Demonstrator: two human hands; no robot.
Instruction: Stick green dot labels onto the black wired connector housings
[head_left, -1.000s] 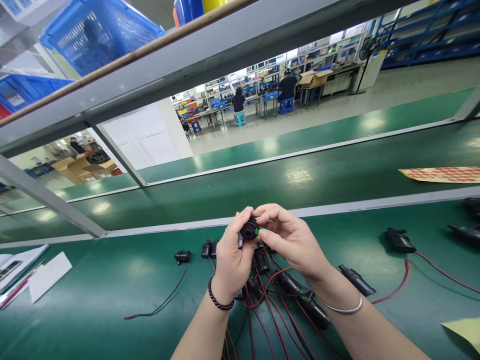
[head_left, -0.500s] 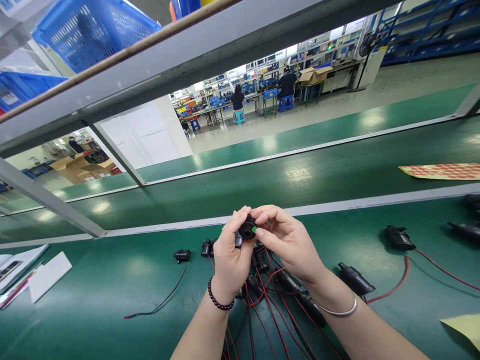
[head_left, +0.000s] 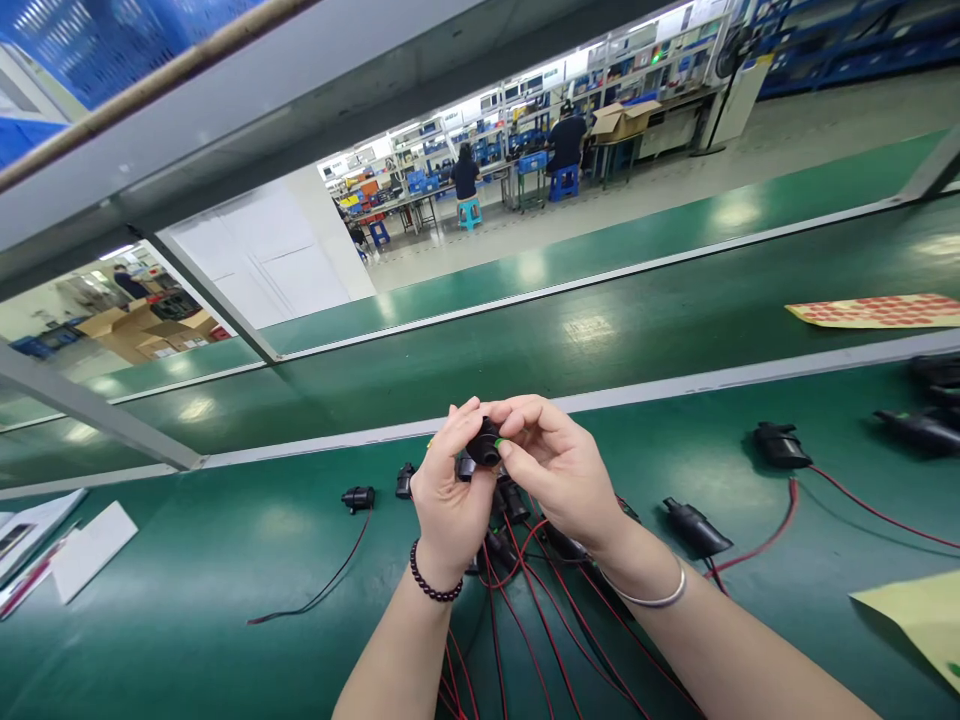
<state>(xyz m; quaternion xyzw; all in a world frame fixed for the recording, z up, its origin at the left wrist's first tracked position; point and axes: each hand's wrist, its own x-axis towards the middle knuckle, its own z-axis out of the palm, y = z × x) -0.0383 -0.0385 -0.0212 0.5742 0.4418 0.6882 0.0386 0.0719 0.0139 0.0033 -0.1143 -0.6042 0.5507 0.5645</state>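
Observation:
My left hand [head_left: 451, 490] is closed round a small black pump [head_left: 484, 445], its round end with a short nozzle facing me. At the pump's right edge, my right hand [head_left: 559, 465] pinches a small green sticker [head_left: 500, 445] between thumb and finger, touching the black casing. The other right fingers curl over the top of the pump. Whether the sticker is fixed to the casing I cannot tell. Beneath both hands lies a cluster of similar black pumps [head_left: 512, 503] with thin red and black wires [head_left: 551, 640] running towards me, partly hidden by the hands.
One wired pump [head_left: 358, 498] lies to the left; others [head_left: 780, 445] lie right. A yellow sheet with red dots [head_left: 877, 311] rests beyond the pale ledge [head_left: 637, 397]. Yellow paper [head_left: 915, 615] is at the right, a notebook [head_left: 30, 545] far left. A metal shelf beam [head_left: 247, 130] crosses above.
The view has shifted slightly. Both hands stay together at the pump, and the right thumb now covers more of the green sticker against its edge.

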